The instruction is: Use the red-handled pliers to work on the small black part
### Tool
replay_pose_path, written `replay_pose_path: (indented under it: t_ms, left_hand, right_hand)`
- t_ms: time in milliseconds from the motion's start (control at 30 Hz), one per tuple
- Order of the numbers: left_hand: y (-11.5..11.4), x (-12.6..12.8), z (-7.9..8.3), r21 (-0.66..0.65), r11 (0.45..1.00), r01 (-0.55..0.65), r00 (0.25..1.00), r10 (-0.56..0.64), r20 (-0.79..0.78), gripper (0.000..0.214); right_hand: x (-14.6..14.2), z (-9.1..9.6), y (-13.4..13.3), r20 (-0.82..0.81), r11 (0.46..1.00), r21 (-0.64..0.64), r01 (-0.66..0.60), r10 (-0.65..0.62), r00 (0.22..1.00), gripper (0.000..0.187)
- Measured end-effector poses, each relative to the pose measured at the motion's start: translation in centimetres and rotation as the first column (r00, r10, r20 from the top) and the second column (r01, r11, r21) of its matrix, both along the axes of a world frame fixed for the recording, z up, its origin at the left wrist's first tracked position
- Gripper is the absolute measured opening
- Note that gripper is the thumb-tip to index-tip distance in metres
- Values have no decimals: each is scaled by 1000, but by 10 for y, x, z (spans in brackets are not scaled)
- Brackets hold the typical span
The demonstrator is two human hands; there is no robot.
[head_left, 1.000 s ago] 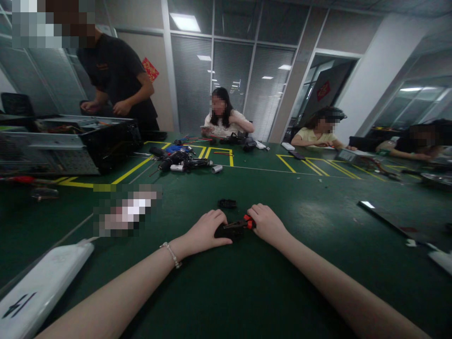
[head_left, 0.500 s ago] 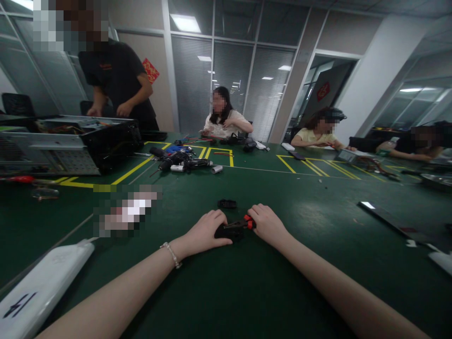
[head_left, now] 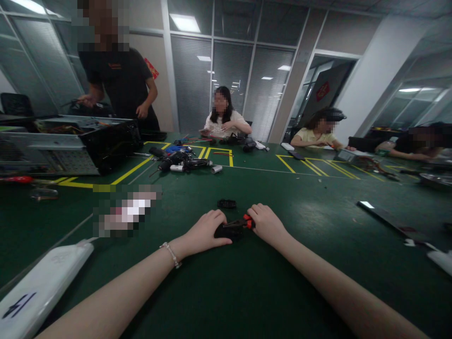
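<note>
My left hand grips a small black part between thumb and fingers, low over the green table. Its exact kind is too dark to make out. Closed around the red handles of a pair of pliers is my right hand. The dark jaws of the pliers point left and reach to the top of the black part; whether they pinch it I cannot tell. Just beyond my hands lies another small black piece, apart from both of them.
At left are an open computer case, a white power bank and a blurred-out object. A pile of tools and cables lies farther back. A dark flat bar rests at right. Several people are around the table's far side.
My hands, the pliers and the black part stay almost in place. The standing person at left has straightened and shifted, with the hands now farther apart.
</note>
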State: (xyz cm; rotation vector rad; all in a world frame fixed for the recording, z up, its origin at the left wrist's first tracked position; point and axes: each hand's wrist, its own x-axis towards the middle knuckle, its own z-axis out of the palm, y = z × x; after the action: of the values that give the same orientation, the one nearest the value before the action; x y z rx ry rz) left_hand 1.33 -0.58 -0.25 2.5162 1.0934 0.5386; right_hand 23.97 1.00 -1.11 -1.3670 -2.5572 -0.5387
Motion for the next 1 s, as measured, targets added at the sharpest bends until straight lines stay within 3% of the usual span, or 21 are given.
replay_pose_path:
  t_ms: [1000]
  left_hand:
    - [-1,0,0,-12,1000,-2,1000,2,-4,35]
  right_hand:
    - [0,1,-1,-17,1000,-16,1,-2,1000,21]
